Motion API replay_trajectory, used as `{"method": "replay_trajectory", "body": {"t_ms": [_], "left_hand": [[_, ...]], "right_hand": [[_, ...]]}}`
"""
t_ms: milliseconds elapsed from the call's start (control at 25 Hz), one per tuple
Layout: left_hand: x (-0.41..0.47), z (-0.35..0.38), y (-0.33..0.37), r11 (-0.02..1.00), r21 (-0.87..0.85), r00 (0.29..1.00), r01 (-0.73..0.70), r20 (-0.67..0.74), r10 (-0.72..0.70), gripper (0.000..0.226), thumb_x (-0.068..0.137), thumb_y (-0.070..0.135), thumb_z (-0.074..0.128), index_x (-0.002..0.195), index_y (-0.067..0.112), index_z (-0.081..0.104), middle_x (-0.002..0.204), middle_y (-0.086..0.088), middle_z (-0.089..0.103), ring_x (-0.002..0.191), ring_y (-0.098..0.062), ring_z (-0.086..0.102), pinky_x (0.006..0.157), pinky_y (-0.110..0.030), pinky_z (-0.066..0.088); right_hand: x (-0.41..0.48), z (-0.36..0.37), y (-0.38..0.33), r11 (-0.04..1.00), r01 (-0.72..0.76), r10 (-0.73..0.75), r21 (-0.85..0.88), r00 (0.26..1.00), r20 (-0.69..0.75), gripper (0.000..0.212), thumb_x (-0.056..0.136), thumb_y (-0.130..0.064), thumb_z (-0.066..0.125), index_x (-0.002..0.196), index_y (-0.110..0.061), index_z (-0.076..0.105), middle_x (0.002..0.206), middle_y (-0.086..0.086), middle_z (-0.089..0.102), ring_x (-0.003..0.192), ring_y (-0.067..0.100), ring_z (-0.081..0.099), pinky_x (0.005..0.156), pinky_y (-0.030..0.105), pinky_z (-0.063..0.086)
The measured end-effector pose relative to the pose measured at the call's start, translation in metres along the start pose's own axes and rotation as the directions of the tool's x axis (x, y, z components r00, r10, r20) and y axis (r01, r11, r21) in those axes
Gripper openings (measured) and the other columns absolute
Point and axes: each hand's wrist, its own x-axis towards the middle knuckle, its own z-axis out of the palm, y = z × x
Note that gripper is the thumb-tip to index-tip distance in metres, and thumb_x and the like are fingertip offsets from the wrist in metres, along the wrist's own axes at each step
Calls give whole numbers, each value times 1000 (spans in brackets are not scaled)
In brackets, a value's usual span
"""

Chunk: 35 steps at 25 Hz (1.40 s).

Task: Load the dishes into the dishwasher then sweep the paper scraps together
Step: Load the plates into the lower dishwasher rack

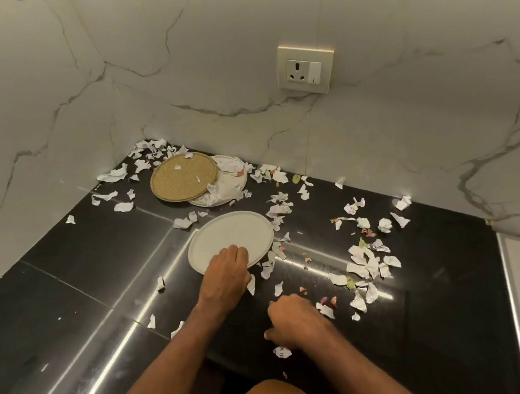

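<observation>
Black counter (68, 281) — white plate (233, 235), woven mat (183, 180) overlapping second plate (235, 188), paper scraps (360, 258) scattered.

White plate (233, 235), glossy black counter (76, 267), grey-veined marble wall (205, 58)

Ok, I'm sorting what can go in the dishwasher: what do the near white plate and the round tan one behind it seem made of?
Near white plate: matte ceramic or melamine by its look, dull even off-white with a raised moulded rim; which one, I cannot tell. Round tan piece: seemingly woven straw or like fibre, with grainy texture and a braided-looking edge.
</observation>
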Motion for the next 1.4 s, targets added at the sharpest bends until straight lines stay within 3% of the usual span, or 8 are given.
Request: {"method": "replay_trajectory", "body": {"t_ms": [120, 200, 320, 520, 680, 840, 1080, 1400], "left_hand": [[9, -14, 15, 998, -63, 994, 11, -109, -18, 32, 75, -3, 73, 90, 16, 52, 79, -5, 57, 62, -23, 48, 56, -35, 38], [3, -18, 33, 992, -99, 988, -76, -141, 62, 29, 77, -1, 68, 95, 16, 53, 83, -5, 58, 67, -24, 53, 62, -35, 37], [-10, -23, 68, 950, -77, 944, -303, -164, 288, 29, 79, 11, 66, 102, 20, 52, 93, -2, 59, 81, -22, 55, 71, -37, 44], [-28, -24, 91, 879, -262, 914, -399, -41, 403, 26, 96, 44, 65, 112, 29, 52, 133, 2, 51, 126, -19, 49, 108, -49, 43], [-36, -32, 93, 825, -560, 993, 74, 113, -13, 64, 96, 78, 33, 145, 38, 44, 171, 7, 5, 158, -15, 1, 127, -46, -3], [-34, -47, 82, 402, -778, 873, 483, 394, -288, 62, 107, 42, 50, 162, 29, 25, 152, -2, 44, 129, -22, 50, 98, -33, 50], [-74, -49, 76, 108, -833, 837, 543, 526, -152, 29, 109, 33, 49, 138, 36, 54, 124, 5, 65, 111, -16, 66, 92, -40, 60], [-173, -40, 114, 132, -817, 784, 561, 576, 232, 26, 108, 32, 52, 131, 36, 62, 119, 7, 71, 108, -17, 70, 83, -38, 61]], "right_hand": [[-4, -18, 39, 817, 5, 60, 577, 994, -93, 64, 96, -74, 50, 134, -25, 62, 129, 5, 70, 115, 23, 69, 105, 46, 53], [-7, -17, 56, 304, 68, 151, 950, 981, -119, 67, 93, -84, 39, 127, -33, 65, 116, 1, 77, 101, 20, 77, 100, 46, 58], [-12, -9, 73, -269, 254, 320, 929, 933, -163, 56, 102, -71, 42, 130, -28, 67, 116, 7, 78, 106, 28, 76, 96, 50, 60], [-18, 29, 84, -231, 304, 666, 924, 742, -78, 34, 107, -46, 52, 134, -27, 63, 120, 3, 72, 108, 24, 70, 94, 51, 62], [-40, 44, 85, -287, 378, 751, 880, 659, -39, 36, 109, -41, 50, 142, -29, 58, 123, 0, 70, 111, 21, 67, 94, 44, 60], [-61, 62, 57, -280, 464, 786, 840, 613, -76, 35, 110, -41, 49, 143, -32, 58, 124, -1, 69, 113, 20, 67, 92, 44, 61], [-108, 108, 10, -296, 506, 856, 810, 517, -10, 31, 108, -37, 54, 135, -26, 64, 122, 0, 70, 110, 20, 68, 80, 34, 60], [-210, 226, -45, -298, 516, 951, 803, 233, 203, 22, 106, -37, 57, 124, -32, 68, 121, 0, 67, 111, 23, 63, 81, 38, 55]]}}
